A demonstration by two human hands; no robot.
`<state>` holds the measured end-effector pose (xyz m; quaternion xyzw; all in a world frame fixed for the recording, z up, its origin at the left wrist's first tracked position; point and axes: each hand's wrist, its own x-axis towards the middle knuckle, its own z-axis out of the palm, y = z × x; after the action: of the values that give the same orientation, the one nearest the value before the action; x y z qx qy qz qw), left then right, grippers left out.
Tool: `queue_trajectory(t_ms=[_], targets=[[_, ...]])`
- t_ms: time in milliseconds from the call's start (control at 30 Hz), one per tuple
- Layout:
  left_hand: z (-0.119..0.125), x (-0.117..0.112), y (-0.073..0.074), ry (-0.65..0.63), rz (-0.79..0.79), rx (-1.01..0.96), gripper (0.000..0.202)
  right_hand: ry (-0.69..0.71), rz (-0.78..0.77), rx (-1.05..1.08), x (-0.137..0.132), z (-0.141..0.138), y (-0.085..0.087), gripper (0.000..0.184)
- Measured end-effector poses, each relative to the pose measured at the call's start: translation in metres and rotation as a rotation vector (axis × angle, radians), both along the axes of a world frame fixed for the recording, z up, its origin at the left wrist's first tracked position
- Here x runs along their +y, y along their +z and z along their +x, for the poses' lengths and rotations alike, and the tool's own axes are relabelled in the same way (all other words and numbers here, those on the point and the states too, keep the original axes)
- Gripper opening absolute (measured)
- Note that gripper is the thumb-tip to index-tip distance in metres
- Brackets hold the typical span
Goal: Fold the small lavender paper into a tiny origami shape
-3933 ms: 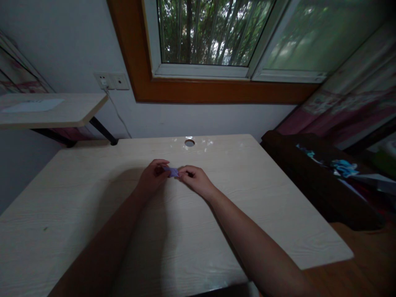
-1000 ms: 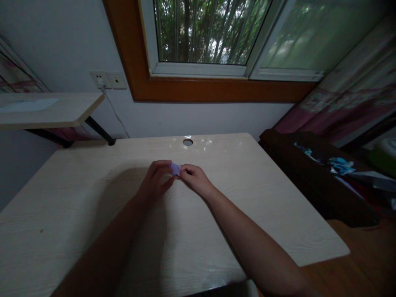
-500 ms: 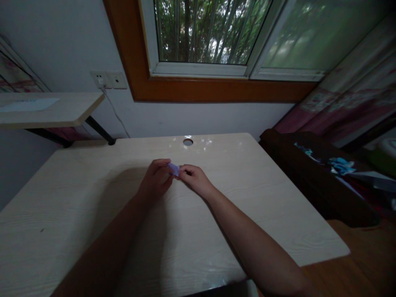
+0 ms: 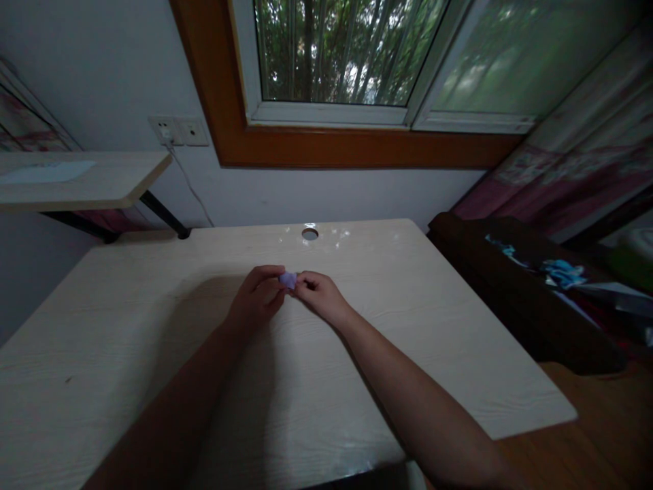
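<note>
A small purple piece, which looks like folded paper (image 4: 288, 280), is held between my two hands just above the pale wooden desk (image 4: 439, 340). My left hand (image 4: 259, 294) grips its left side, with the fingers above and the thumb below. On the right edge, the thumb and index finger of my right hand (image 4: 321, 292) pinch it. Fingertips cover parts of the purple piece, so its full shape is hidden.
Behind my hands, a round cable hole (image 4: 310, 234) opens near the desk's back edge. A raised shelf (image 4: 102, 184) stands at the left on dark legs. Wall sockets (image 4: 178, 131) hold a plugged-in cable. To the right is a dark wooden piece of furniture (image 4: 490, 272) with blue items on it.
The fingers of my left hand have shifted slightly on the purple piece, which now shows a more compact shape. My right hand stays almost in place, still pinching it.
</note>
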<state>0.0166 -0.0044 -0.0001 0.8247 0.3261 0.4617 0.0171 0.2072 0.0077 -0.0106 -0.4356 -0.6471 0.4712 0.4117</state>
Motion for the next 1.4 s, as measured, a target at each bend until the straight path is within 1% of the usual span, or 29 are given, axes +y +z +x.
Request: queue_trajectory(t_ms=[167,333,533,667,733,833,900,1000,1033,1133,1200,1233,1333,1400], targets=[[0.001,0.0,0.0,-0.058,-0.012,0.001,0.016,0.029,0.013,-0.035,0.001,0.002,0.001,0.015],[0.001,-0.001,0.001,-0.095,-0.011,-0.01,0.017,0.068,0.011,-0.018,0.002,0.005,0.003,0.018],[0.001,-0.002,0.003,-0.074,-0.01,-0.022,0.016,0.065,-0.02,0.02,0.002,0.005,0.0,0.018],[0.002,-0.002,0.003,-0.054,-0.008,-0.026,0.016,0.055,-0.012,0.04,0.0,0.004,0.001,0.018],[0.002,-0.001,0.003,-0.044,-0.007,-0.019,0.017,0.015,0.022,0.088,-0.001,0.002,0.003,0.023],[0.002,0.0,0.001,-0.026,-0.019,0.0,0.016,-0.052,0.128,0.124,-0.004,0.0,0.005,0.035],[0.002,0.0,0.001,-0.025,-0.033,-0.002,0.015,-0.065,0.24,0.089,-0.005,0.0,0.007,0.031],[0.002,-0.001,0.002,-0.03,-0.053,-0.02,0.014,-0.018,0.394,0.026,-0.007,0.001,0.012,0.014],[0.001,-0.002,0.003,-0.03,-0.056,-0.03,0.013,-0.003,0.407,0.01,-0.007,0.001,0.014,0.012],[-0.001,-0.005,0.008,-0.002,-0.068,-0.084,0.015,-0.024,0.423,0.002,-0.008,0.001,0.018,0.012],[-0.002,-0.006,0.009,0.047,-0.104,-0.149,0.021,-0.043,0.43,0.012,-0.009,0.001,0.018,0.013],[-0.003,-0.006,0.008,0.048,-0.129,-0.198,0.022,-0.05,0.431,0.013,-0.01,0.001,0.018,0.013],[-0.003,-0.003,0.004,-0.065,-0.316,-0.385,0.021,-0.062,0.413,-0.017,-0.011,0.001,0.017,0.011],[-0.002,0.0,0.001,-0.132,-0.422,-0.438,0.025,-0.062,0.398,-0.052,-0.011,0.001,0.015,0.01]])
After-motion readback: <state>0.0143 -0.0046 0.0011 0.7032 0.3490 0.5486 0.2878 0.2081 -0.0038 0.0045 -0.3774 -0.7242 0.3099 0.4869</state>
